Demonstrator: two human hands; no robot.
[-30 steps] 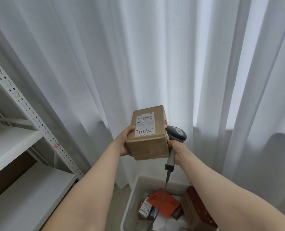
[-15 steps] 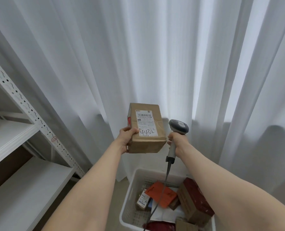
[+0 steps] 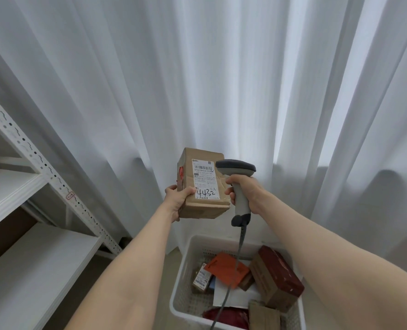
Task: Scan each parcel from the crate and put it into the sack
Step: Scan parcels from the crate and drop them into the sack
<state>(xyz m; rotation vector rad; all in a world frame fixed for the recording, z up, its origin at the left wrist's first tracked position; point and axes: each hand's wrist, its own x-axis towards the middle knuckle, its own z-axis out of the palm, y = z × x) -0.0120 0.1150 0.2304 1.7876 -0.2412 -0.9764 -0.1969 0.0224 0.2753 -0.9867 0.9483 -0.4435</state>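
Your right hand (image 3: 244, 189) has lifted the scanner (image 3: 235, 166) beside the parcel (image 3: 202, 184), fingers wrapped round its handle. Your left hand (image 3: 177, 198), arm outstretched, grips the parcel's lower left edge above the crate (image 3: 185, 277).

Dispatch storeroom: slotted metal shelving (image 3: 32, 156), crate (image 3: 221, 244) of labelled parcels (image 3: 228, 270)

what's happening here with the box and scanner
A person is mid-scan. The left hand holds a brown cardboard parcel up with its shipping label facing the camera, while the right hand grips a corded barcode scanner, its head right beside the label. Below, a white crate holds more parcels.
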